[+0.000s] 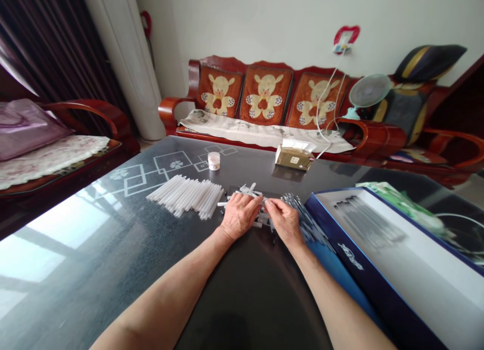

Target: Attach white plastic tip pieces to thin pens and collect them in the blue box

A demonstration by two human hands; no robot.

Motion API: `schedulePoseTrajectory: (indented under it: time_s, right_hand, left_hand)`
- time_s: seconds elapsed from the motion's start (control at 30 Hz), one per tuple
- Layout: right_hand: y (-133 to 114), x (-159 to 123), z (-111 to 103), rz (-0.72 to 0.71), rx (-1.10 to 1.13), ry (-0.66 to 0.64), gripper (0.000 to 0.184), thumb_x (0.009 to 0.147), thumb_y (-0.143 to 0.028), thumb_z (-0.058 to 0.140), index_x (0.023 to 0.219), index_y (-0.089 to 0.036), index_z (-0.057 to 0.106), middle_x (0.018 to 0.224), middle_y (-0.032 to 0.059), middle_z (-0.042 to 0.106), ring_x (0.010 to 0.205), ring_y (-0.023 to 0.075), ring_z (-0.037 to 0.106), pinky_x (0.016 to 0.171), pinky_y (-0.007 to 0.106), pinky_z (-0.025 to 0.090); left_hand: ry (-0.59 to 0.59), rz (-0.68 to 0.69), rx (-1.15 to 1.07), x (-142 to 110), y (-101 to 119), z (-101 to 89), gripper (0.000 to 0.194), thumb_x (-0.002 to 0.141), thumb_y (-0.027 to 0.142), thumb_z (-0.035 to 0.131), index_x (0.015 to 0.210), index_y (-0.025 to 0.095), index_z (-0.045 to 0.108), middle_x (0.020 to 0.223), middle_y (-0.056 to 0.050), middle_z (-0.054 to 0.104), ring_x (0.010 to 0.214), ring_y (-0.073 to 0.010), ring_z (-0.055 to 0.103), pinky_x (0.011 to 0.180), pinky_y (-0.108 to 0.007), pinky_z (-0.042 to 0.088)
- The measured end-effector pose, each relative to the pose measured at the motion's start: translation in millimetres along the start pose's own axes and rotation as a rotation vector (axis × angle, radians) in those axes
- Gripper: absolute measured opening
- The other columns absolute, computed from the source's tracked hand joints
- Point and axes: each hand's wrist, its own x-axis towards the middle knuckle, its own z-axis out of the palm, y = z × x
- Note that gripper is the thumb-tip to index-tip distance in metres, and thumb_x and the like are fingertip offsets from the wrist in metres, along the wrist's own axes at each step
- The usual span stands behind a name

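Note:
My left hand [242, 214] and my right hand [284, 220] meet fingertip to fingertip over a pile of small white and dark pieces [260, 220]. Both have their fingers closed in a pinch. Something small and pale shows between the fingertips, too small to name. To the left of my left hand, whitish translucent tubes [187, 194], like pen barrels, lie side by side. Thin dark rods [308, 221], like pen refills, lie in a bundle just right of my right hand, against the box. Part of the pile is hidden under my left hand.
A dark blue box [372, 289] with a white inside stands at the right, with several pen-like sticks [365, 221] in it. Green-and-white plastic packaging [408, 203] lies behind it. Farther back on the dark table [124, 239] are a small white cup [214, 161] and a tissue pack [294, 157].

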Motion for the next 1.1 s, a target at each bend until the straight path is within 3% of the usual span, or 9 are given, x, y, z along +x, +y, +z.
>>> schedulePoseTrajectory:
  time_s: [0.3,0.5,0.63,0.87,1.1]
  right_hand:
    - [-6.1,2.1,-0.2,-0.012,-0.038,0.016,0.032,0.079,-0.048,0.063,0.077,-0.017,0.07,0.063,0.0024,0.068,0.059,0.0162,0.062,0.056,0.025,0.05]
    - [8.2,5.9,0.8,0.014,0.118,-0.069,0.029,0.077,-0.044,0.066,0.091,-0.019,0.073,0.088,0.0054,0.074,0.08,0.0195,0.068,0.077,0.031,0.055]
    - [7.7,5.8,0.9,0.025,0.173,-0.115,0.032,0.076,-0.042,0.068,0.098,-0.019,0.071,0.096,0.0062,0.074,0.086,0.0209,0.069,0.081,0.033,0.055]
    - [-1.7,4.4,-2.4,-0.068,-0.068,-0.04,0.029,0.081,-0.044,0.061,0.083,-0.017,0.072,0.076,0.0054,0.072,0.071,0.0194,0.067,0.067,0.029,0.054]
    - [1.7,3.3,-1.1,-0.146,-0.051,-0.086,0.025,0.082,-0.032,0.059,0.101,-0.018,0.067,0.096,0.0073,0.072,0.083,0.0185,0.067,0.071,0.029,0.054]
  left_hand:
    - [0.013,0.004,0.027,0.9,0.8,-1.5,0.029,0.097,0.036,0.043,0.109,0.023,0.066,0.08,-0.005,0.063,0.077,-0.0192,0.054,0.077,-0.034,0.037]
    - [0.01,-0.004,0.063,1.7,1.3,-4.4,0.031,0.097,0.037,0.041,0.102,0.021,0.067,0.076,-0.004,0.06,0.074,-0.0188,0.052,0.074,-0.033,0.034]
    - [0.019,-0.009,0.058,1.4,0.8,-4.3,0.031,0.097,0.037,0.041,0.102,0.022,0.067,0.076,-0.004,0.059,0.074,-0.0188,0.051,0.074,-0.033,0.034]
    - [-0.007,-0.008,0.045,1.6,0.7,-4.2,0.032,0.097,0.038,0.04,0.102,0.021,0.067,0.077,-0.005,0.059,0.076,-0.019,0.051,0.076,-0.033,0.035]
    - [-0.012,-0.015,0.043,0.9,1.5,-4.3,0.033,0.098,0.037,0.039,0.103,0.021,0.066,0.077,-0.005,0.059,0.075,-0.019,0.051,0.075,-0.033,0.035]
